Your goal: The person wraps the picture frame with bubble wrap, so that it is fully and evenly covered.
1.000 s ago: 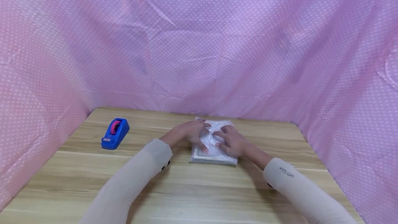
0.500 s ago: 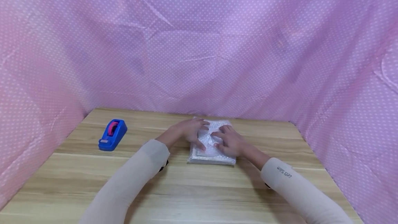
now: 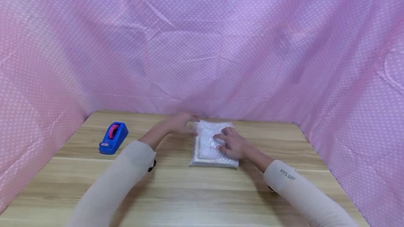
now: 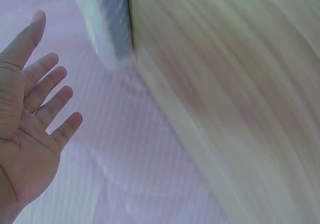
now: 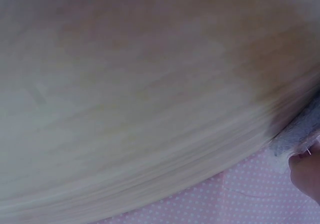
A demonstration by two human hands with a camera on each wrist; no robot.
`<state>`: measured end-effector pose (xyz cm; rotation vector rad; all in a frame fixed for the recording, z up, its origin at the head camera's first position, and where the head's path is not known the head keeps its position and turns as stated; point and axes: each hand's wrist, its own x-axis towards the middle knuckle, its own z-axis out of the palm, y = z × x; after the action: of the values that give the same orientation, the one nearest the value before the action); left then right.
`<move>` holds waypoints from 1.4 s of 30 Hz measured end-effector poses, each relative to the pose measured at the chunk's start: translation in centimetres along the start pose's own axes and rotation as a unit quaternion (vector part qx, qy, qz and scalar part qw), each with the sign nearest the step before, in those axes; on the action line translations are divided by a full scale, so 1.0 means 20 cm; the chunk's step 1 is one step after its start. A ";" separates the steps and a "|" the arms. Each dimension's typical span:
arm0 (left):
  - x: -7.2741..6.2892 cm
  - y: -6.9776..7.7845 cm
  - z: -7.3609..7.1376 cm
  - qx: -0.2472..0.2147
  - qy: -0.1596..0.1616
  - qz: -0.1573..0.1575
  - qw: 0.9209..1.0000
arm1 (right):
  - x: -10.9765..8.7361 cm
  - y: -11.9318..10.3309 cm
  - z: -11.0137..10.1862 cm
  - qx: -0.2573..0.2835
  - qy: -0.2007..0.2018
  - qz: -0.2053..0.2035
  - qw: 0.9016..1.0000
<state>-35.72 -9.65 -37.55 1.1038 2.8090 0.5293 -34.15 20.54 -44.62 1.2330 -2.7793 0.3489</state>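
A flat rectangular packet in clear bubble wrap lies towards the back of the wooden table; what is inside cannot be made out. My right hand rests on the packet's right half, its fingers spread over the wrap. Only a small part of that hand shows at the edge of the right wrist view, beside the bubble wrap. Just off the packet's left side is my left hand, blurred and holding nothing. In the left wrist view its fingers are spread apart, away from the wrap.
A blue tape dispenser with a pink roll stands at the left of the table. Pink dotted cloth hangs behind the table's back edge and along both sides.
My left hand has come off the bubble-wrapped packet and moved to the left. The right hand stays on the packet. The head view has shifted slightly.
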 end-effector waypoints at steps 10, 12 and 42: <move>-0.32 -0.12 -0.14 0.047 0.052 -0.046 0.996 | -0.02 0.00 0.01 0.007 -0.008 0.011 1.000; -0.40 -0.15 -0.16 0.048 0.061 -0.053 0.996 | -0.02 0.00 0.01 0.008 -0.010 0.013 1.000; -1.29 -0.49 -0.18 0.038 0.177 -0.194 0.964 | -0.02 -0.01 0.00 0.003 -0.009 0.011 1.000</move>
<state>-23.76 -34.74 -38.90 0.4734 3.2587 0.6321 -33.68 20.65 -44.61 1.2143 -2.8112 0.3490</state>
